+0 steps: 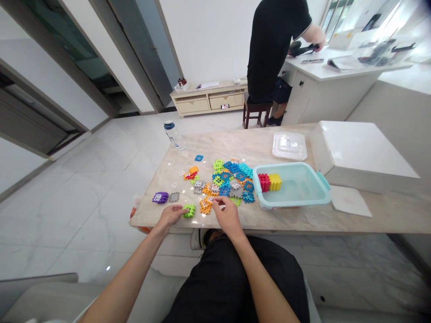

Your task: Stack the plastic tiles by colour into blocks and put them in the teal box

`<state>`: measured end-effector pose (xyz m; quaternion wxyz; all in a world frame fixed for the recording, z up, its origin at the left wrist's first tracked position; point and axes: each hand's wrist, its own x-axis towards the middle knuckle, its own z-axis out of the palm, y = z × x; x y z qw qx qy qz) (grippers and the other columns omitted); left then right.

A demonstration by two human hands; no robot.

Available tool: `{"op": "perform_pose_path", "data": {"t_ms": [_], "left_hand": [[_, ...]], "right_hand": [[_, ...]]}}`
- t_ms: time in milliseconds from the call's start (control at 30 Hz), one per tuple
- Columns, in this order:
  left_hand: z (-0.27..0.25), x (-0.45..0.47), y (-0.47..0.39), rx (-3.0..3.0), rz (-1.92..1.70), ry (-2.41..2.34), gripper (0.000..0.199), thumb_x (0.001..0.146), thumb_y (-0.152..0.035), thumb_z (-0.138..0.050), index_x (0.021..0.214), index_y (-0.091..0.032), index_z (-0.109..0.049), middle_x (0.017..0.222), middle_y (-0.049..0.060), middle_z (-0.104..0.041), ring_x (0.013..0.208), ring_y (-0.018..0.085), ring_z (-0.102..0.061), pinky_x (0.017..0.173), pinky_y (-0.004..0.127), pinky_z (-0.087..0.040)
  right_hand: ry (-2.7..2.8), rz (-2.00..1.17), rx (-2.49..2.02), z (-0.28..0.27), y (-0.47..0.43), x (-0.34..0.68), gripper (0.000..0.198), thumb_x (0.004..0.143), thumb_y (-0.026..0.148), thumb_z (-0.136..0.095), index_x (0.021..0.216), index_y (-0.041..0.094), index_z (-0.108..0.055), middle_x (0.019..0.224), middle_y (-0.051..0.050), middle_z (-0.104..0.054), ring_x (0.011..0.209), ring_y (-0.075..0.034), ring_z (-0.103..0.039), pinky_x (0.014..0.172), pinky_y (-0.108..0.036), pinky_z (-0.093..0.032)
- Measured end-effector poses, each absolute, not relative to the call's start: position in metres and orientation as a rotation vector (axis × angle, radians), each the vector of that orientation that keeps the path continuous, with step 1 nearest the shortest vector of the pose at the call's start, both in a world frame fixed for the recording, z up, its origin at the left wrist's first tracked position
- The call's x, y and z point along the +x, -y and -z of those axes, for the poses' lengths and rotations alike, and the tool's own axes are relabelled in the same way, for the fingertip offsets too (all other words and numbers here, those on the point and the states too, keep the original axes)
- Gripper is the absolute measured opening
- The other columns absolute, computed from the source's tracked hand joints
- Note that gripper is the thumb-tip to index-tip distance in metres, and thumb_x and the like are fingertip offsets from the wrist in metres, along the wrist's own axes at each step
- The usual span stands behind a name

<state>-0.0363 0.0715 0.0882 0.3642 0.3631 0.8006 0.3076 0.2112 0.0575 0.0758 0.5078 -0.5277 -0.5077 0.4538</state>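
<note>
My left hand has its fingers closed on a bright green interlocking block at the near edge of the table. To its right, my right hand is bent in a pinch, with a small white window piece at the fingertips. Just beneath that piece lies a group of orange notched plates. Left of the green block are a stack of purple plates and one grey plate. A mixed heap of blue plates, with green, grey and orange ones, spreads beyond my hands.
A light blue bin on the right holds red blocks and yellow blocks. Behind it sit a clear lid and a white box. A bottle stands at the far left corner. Another person sits at a counter.
</note>
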Motion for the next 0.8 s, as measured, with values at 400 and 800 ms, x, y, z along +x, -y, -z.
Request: {"op": "perform_pose_path", "data": {"t_ms": [400, 800], "left_hand": [[-0.131, 0.083, 0.057, 1.777, -0.972, -1.753, 0.028, 0.102, -0.035, -0.059, 0.128, -0.03, -0.069, 0.125, 0.011, -0.076, 0.113, 0.029, -0.072, 0.1, 0.045, -0.06], [-0.139, 0.15, 0.103, 2.428, -0.528, -1.443, 0.03, 0.098, -0.013, -0.054, 0.123, -0.017, -0.072, 0.123, 0.016, -0.076, 0.127, 0.034, -0.068, 0.128, 0.063, -0.04]], "right_hand": [[1.204, -1.045, -1.349, -0.061, -0.072, 0.229, 0.028, 0.096, 0.041, -0.06, 0.103, 0.021, -0.078, 0.105, -0.011, -0.082, 0.092, -0.027, -0.076, 0.074, -0.038, -0.059], [1.293, -0.839, -1.466, -0.048, -0.062, 0.236, 0.037, 0.09, 0.049, -0.059, 0.098, 0.018, -0.077, 0.096, -0.014, -0.082, 0.088, -0.028, -0.077, 0.086, -0.045, -0.062]]}}
